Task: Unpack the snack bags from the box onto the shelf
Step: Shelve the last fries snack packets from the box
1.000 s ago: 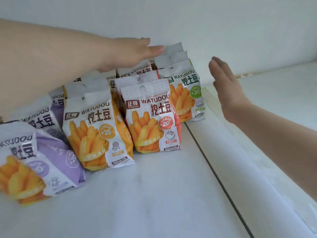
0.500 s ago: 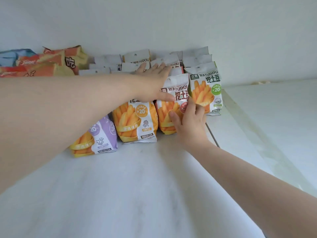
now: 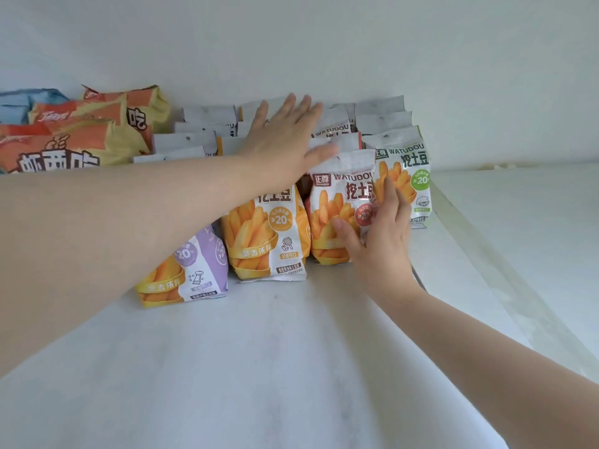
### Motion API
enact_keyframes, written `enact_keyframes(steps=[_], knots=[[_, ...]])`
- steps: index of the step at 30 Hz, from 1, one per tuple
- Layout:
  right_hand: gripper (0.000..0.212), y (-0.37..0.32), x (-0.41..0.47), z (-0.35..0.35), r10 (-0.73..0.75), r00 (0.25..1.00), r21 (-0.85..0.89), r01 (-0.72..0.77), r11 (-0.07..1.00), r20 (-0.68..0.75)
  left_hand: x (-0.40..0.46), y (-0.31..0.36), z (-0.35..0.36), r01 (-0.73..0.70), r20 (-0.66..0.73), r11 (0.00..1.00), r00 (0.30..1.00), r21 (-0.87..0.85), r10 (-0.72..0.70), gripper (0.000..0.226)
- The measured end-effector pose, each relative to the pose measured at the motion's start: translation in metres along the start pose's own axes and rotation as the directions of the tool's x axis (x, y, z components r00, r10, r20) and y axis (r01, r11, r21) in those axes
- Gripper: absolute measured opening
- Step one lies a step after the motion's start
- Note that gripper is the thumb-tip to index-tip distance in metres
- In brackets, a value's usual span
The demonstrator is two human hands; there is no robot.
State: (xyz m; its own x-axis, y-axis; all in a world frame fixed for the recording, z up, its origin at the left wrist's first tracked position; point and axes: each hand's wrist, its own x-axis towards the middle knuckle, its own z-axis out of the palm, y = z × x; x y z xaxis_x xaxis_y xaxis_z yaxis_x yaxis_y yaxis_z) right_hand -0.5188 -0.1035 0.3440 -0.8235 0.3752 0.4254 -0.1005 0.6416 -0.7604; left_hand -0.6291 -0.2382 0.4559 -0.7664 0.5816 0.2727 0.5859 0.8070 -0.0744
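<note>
Snack bags, standing upright in rows on a white shelf point(image 3: 259, 367), centre of the frame, backed against a pale wall point(image 3: 324, 43).

Front row, left to right: purple bag point(image 3: 197, 270), lowest and nearest, partly hidden by the left forearm; orange bag point(image 3: 269, 234) just beside it; red-marked bag point(image 3: 337, 209) touching the orange one; green-marked bag point(image 3: 408, 176) at the right end of the row, close to the shelf's edge strip. All four show yellow fries and the word WATUDOU where the print is visible.

Back rows: white bag tops point(image 3: 201, 140) with small hanging holes, several deep, faces hidden.

Right hand point(image 3: 382, 241), centre right: palm laid on the front of the red-marked bag, fingers point(image 3: 389, 196) straight and close together, reaching up to the seam between that bag and the green-marked one; thumb spread out to the left across the fries picture. Nothing pinched.

Left hand point(image 3: 285, 140), upper centre: palm down over the white bag tops, fingers straight and slightly fanned, thumb lying on the top edge of the red-marked bag. Whether the palm presses on the tops cannot be told.

Upper left of the frame: orange-and-yellow chip bags point(image 3: 81, 140) stacked leaning, a blue bag point(image 3: 22, 102) behind them.
</note>
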Motion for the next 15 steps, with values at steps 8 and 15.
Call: enact_keyframes(steps=[8,15], knots=[[0.118,0.002,0.026,0.004,-0.101,0.994,-0.185,0.107,0.977,0.045,0.066,-0.009,-0.015,0.134,0.286,0.985,0.953,-0.105,-0.099,0.055],[0.116,0.011,0.03,0.01,-0.106,0.994,-0.123,0.11,0.986,0.035,0.092,0.015,0.004,0.158,0.379,0.967,0.923,-0.198,-0.073,0.059]])
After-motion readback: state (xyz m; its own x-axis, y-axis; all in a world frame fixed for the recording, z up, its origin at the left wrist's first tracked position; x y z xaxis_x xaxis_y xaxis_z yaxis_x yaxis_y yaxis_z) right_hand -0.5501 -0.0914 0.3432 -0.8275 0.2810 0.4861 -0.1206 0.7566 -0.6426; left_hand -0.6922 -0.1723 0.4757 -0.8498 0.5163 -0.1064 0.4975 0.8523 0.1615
